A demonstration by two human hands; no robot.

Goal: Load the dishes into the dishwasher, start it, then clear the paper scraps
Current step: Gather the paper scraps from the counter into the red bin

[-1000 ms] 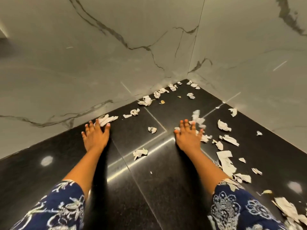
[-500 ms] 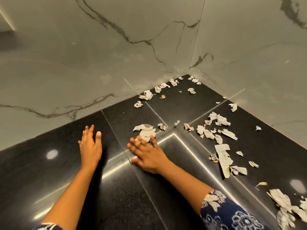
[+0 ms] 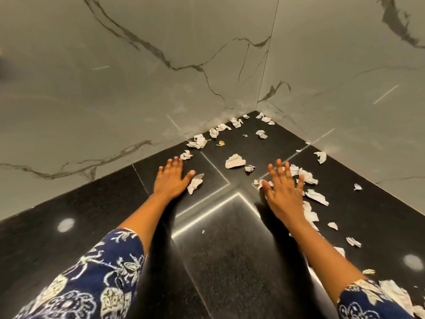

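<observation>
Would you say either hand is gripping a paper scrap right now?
No, the left hand and right hand both lie flat and open on the black countertop, with scraps beside them.

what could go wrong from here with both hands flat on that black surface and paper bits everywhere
1. The small torn white paper scraps lining the grey marble wall could get pushed tighter into the corner and missed.
2. The right hand already lies over some scraps; a flat sweep may scatter them across the glossy black stone surface.
3. The left hand may leave the crumpled piece beside its thumb behind.
</observation>
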